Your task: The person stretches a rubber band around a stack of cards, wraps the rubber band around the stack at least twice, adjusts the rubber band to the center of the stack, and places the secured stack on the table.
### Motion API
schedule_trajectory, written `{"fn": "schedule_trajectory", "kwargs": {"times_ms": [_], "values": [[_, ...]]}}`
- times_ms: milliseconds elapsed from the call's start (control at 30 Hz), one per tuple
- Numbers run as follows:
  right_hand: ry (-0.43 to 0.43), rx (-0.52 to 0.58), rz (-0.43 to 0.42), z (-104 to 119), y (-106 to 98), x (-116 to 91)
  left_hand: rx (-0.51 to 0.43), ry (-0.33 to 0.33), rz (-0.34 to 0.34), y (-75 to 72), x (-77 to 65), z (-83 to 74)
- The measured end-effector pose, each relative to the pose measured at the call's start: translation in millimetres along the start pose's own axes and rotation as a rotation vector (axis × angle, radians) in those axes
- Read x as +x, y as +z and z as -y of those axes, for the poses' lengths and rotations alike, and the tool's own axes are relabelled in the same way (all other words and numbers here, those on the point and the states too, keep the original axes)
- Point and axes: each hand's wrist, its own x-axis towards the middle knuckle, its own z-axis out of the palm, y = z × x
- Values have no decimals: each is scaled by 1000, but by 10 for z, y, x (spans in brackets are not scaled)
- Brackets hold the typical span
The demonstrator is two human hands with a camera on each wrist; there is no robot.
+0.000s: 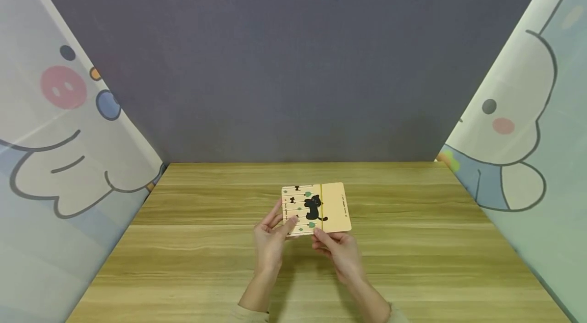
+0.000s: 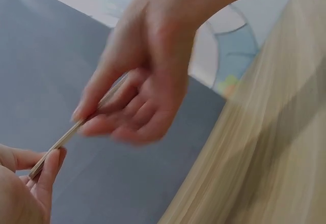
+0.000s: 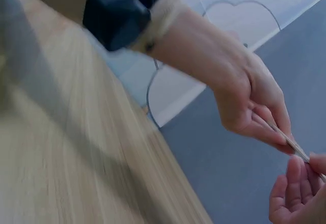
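Note:
A small cream notebook (image 1: 337,211), its cover printed with a black cat, is held up above the table. Down its face runs a yellow-green elastic band (image 1: 322,211). My left hand (image 1: 269,244) grips the left side, thumb on the striped part of the cover and fingers behind. At the lower edge, my right hand (image 1: 341,254) pinches the notebook with the thumb beside the band's lower end. Seen edge-on in the left wrist view, the notebook (image 2: 66,136) is thin and closed, between my left hand (image 2: 25,188) and my right hand (image 2: 147,76).
Beneath both hands lies a wood-grain table (image 1: 183,262). A dark grey panel (image 1: 298,58) rises behind it, and cartoon-printed cloths (image 1: 82,170) flank both sides. A black device (image 3: 119,18) is strapped at the left wrist.

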Motion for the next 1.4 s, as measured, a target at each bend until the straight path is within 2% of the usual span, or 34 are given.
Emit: {"fn": "schedule_trajectory", "kwargs": {"times_ms": [100, 133, 267, 367, 433, 500, 600, 700, 800, 867, 967, 1033, 1100, 1133, 1200, 1267, 1300, 1400], "values": [[72, 51, -14, 192, 120, -89, -18, 7, 14, 89, -40, -140], [96, 66, -21, 221, 136, -97, -6, 1, 3, 78, -29, -89], [183, 108, 4, 261, 141, -99, 30, -15, 13, 75, -31, -63], [214, 125, 39, 260, 130, -96, 21, -1, 36, 84, -38, -55], [212, 112, 64, 258, 128, -97, -7, 14, 48, 100, -43, -110], [196, 68, 80, 257, 123, -102, -7, 11, 43, 89, -35, -101], [155, -17, 113, 248, 100, -124, 31, -20, 28, 0, 5, 46], [95, -91, 145, 171, 29, -126, 75, -36, 16, -135, 71, 330], [27, -133, 198, -87, -142, -35, 71, -52, -3, -201, 105, 457], [-48, -146, 248, -249, -255, 36, 73, -69, -17, -246, 120, 543], [-172, -169, 322, -372, -386, 105, 61, -87, -28, -263, 114, 556], [-226, -193, 339, -197, -358, 51, 55, -61, -12, -268, 98, 543], [-251, -222, 346, 45, -303, -23, 55, -42, 6, -232, 68, 438], [-291, -218, 370, 159, -281, -44, 54, -31, 17, -209, 52, 375], [-283, -256, 351, 448, -196, -121, 50, -25, 21, -130, 9, 186], [-290, -307, 335, 627, -157, -136, 62, -49, 8, -36, -33, -23], [-295, -338, 326, 702, -143, -131, 39, -40, 15, -52, -36, -8], [-275, -443, 266, 884, -116, -82, 51, -30, 27, -34, -57, -74]]}}
